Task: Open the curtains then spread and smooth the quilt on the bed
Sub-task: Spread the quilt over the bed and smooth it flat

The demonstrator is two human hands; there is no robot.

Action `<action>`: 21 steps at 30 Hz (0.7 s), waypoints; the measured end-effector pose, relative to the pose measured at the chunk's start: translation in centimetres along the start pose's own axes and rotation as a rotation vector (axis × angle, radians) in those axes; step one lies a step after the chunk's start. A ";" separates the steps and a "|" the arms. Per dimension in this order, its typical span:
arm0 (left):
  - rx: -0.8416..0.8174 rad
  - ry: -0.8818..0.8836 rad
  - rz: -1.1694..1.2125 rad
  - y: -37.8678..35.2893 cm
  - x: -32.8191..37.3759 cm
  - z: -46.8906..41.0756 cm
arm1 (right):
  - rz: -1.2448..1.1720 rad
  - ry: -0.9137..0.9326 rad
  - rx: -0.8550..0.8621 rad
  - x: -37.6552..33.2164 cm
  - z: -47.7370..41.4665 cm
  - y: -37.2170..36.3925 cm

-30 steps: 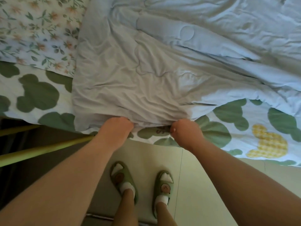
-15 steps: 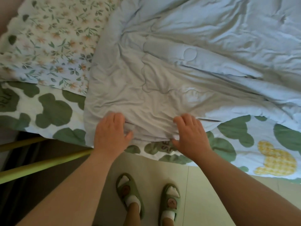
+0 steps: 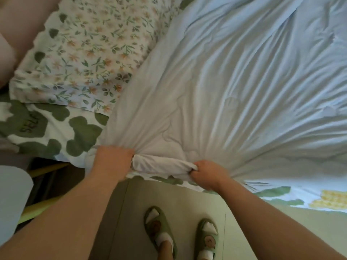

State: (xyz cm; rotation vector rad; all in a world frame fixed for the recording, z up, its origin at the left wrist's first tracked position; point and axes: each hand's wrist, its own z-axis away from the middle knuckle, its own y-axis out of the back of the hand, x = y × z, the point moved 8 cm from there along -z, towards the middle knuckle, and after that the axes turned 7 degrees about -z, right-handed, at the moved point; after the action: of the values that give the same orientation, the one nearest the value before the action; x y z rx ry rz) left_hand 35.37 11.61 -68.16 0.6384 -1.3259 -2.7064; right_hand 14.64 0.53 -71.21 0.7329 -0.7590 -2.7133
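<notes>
A pale blue-white quilt (image 3: 234,87) lies wrinkled over the bed, its folds fanning out from the near edge. My left hand (image 3: 112,158) is clenched on that edge at the left. My right hand (image 3: 208,173) is clenched on the same edge a short way to the right. Between the two fists a bunched roll of quilt fabric is stretched. The bed sheet (image 3: 62,132), white with green blotches, shows beneath the quilt on both sides. No curtains are in view.
A floral pillow (image 3: 90,53) lies at the upper left, touching the quilt's left side. Yellow-green rails (image 3: 43,207) run under the bed edge at the lower left. My feet in green slippers (image 3: 159,239) stand on the pale tiled floor.
Half a second ago both hands lay flat and open on the quilt's edge. Now they are clenched on bunched fabric, and the quilt is drawn taut toward me with more pillow in view.
</notes>
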 end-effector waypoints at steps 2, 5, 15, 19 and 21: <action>-0.089 -0.011 -0.060 -1.3 -0.1 1.1 | 0.050 -0.022 -0.051 -0.6 0.2 -1.1; -0.208 -0.010 -0.045 -3.2 0.4 1.8 | 0.034 -0.025 -0.111 -0.5 0.2 -2.8; -0.071 0.077 0.537 4.5 2.5 -4.1 | -0.241 0.015 0.121 -0.9 -0.7 1.4; 0.045 0.117 0.575 7.5 1.9 -6.4 | -0.228 -0.022 0.310 -0.2 -2.7 6.7; 0.083 0.137 0.582 8.4 1.5 -7.4 | -0.210 -0.035 0.348 0.1 -3.8 8.5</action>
State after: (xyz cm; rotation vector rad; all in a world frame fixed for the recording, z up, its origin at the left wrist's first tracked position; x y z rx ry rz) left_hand 35.87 0.56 -66.24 0.3581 -1.3369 -2.1178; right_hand 17.30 -8.23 -69.50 0.8836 -1.2498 -2.8158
